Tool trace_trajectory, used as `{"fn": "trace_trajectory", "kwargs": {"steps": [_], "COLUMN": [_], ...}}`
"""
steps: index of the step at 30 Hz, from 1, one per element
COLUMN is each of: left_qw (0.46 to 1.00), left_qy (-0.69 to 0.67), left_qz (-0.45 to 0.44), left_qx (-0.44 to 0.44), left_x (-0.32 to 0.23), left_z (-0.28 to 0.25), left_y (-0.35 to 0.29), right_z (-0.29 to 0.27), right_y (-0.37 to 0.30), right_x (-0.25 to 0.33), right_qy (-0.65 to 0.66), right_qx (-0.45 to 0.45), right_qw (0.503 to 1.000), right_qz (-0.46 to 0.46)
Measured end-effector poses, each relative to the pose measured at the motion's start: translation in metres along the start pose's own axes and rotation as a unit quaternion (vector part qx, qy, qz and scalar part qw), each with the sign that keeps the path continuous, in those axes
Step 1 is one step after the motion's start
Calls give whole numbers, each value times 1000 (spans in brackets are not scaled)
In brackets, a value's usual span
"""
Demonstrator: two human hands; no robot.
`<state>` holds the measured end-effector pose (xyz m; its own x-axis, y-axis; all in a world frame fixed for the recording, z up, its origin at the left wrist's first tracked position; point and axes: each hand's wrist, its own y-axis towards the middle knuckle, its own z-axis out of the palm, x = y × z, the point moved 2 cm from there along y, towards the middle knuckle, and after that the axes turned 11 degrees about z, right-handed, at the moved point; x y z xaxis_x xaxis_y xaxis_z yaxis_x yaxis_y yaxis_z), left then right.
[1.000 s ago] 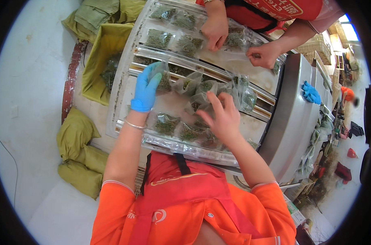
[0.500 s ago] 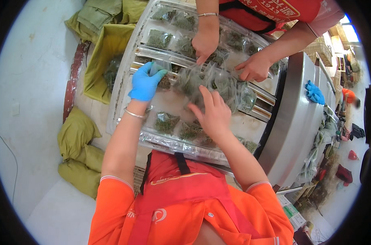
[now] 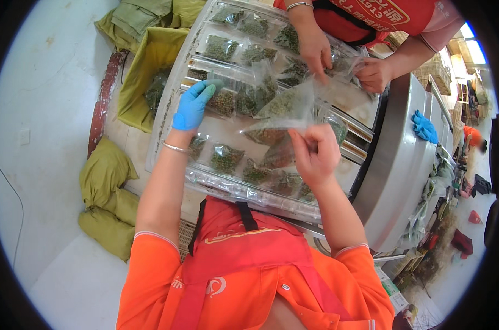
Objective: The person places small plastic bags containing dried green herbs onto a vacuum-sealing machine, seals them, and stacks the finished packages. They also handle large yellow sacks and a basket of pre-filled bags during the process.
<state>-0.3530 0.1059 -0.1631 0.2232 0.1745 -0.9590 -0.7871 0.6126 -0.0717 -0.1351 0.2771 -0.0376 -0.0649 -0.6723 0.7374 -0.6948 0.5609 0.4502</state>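
My left hand (image 3: 192, 104), in a blue glove, is closed on the top edge of a clear plastic bag (image 3: 223, 103) with small green and brownish berry-like bits inside. The bare right hand (image 3: 319, 154) pinches the edge of another clear bag (image 3: 269, 133) of similar green contents, lifted and tilted over the pale machine bed (image 3: 219, 131). Several more loose bags overlap between my hands. Filled bags, such as one nearer me (image 3: 226, 158), lie in rows along both sides. Metal bars (image 3: 345, 118) cross the bed's middle.
Across the bed, a co-worker's hand (image 3: 315, 49) points down at the bags; the other (image 3: 373, 75) grips a clear bag. A steel housing (image 3: 392, 148) stands on the right, a blue glove (image 3: 423, 127) on it. Left are an olive sack-lined bin (image 3: 131, 91) and olive sacks (image 3: 104, 170).
My right hand has closed on a bag and drawn it right and toward me; it was open over the bags. My left hand stays nearly in place. Both co-worker's hands have shifted right.
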Motion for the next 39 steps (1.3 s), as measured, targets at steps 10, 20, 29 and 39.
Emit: {"fn": "trace_trajectory", "kwargs": {"steps": [10,20,29,39], "left_qw": [998,997,993,896], "left_qy": [32,-51,39,418], "left_qz": [0,-40,50,-41], "left_qx": [-61,-32,-97,-147], "left_x": [18,-5,-27,-13], "left_z": [-11,-10,6,-34], "left_y": [1,-6,-34,-29], "right_z": [-39,-42,123,173], "right_y": [-115,-37,45,6], "right_x": [26,32,-13,-27], "right_qy": [-42,-42,63,-41], "right_qx": [224,190,280,354], "right_qw": [971,981,923,932], "right_qz": [-72,-22,257,66]}}
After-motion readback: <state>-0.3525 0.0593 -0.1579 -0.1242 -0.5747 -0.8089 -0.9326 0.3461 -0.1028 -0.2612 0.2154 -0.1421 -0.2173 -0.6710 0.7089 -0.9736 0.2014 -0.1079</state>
